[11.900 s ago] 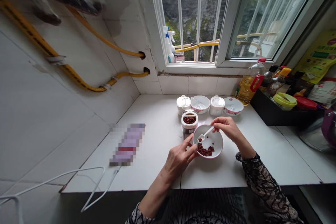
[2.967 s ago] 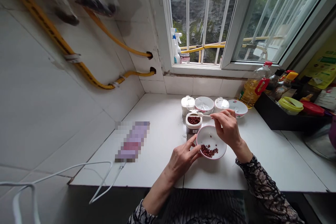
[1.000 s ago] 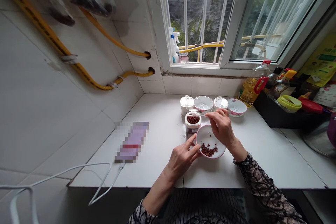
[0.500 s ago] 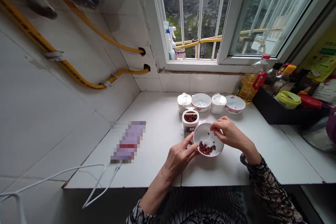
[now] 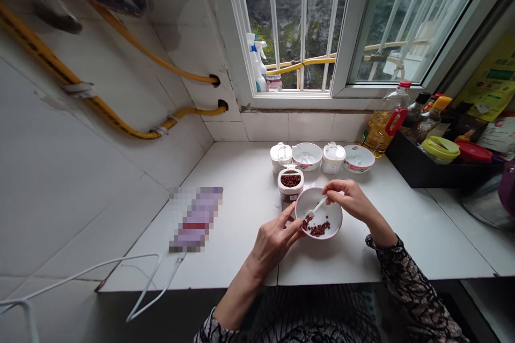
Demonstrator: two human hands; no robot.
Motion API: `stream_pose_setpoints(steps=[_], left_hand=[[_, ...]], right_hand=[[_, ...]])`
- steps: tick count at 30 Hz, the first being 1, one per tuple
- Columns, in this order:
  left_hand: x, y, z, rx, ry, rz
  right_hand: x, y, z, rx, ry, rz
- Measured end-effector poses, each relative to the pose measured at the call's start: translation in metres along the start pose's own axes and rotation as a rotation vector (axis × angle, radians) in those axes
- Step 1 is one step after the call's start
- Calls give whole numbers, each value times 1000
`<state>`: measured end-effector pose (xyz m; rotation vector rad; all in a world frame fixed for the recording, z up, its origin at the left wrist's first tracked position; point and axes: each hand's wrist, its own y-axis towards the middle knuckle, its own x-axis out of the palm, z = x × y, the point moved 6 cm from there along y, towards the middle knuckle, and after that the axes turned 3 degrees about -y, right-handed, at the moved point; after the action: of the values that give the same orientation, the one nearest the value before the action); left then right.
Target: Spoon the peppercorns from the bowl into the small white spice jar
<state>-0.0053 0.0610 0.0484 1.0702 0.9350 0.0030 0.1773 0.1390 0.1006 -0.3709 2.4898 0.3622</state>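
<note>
My left hand (image 5: pixel 276 236) grips the near-left rim of a white bowl (image 5: pixel 336 209) with a pink edge, thumb over the rim. Dark red dried bits, looking like Sichuan peppercorns (image 5: pixel 321 229), lie in the bottom of the bowl. My right hand (image 5: pixel 346 199) pinches the handle of a small white spoon (image 5: pixel 317 207). The spoon's head is low inside the bowl at the left, among some of the red bits. Just behind the bowl stands an open white-rimmed spice jar (image 5: pixel 290 181), full of the same dark red bits.
Behind stand two white-lidded jars (image 5: pixel 333 158) and two flowered bowls (image 5: pixel 359 158). An oil bottle (image 5: pixel 380 127) and a black box (image 5: pixel 418 163) of condiments stand at the right. A blurred purple object (image 5: pixel 197 220) with a white cable (image 5: pixel 161 284) lies at the left.
The spoon has swung left inside the bowl, its head now near my left thumb with red bits at it. The pile of bits has shifted and spread. My left hand keeps its grip.
</note>
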Motion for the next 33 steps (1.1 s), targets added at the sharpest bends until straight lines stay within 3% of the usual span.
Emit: stream_pose_setpoints(steps=[14, 18, 23, 27, 30, 33], left_hand=[[-2, 3, 2, 5, 10, 18], [-1, 1, 1, 10, 20, 28], [1, 0, -1, 9, 29, 1], [2, 0, 0, 11, 30, 5], [3, 0, 0, 3, 23, 15], [2, 0, 0, 3, 12, 21]], right_hand=[[0, 7, 21, 147, 368, 34], [-4, 13, 24, 140, 386, 121], [-12, 24, 12, -35, 257, 359], [-10, 26, -17, -289, -107, 500], [3, 23, -35, -484, -378, 501], [11, 19, -44, -605, -502, 479]])
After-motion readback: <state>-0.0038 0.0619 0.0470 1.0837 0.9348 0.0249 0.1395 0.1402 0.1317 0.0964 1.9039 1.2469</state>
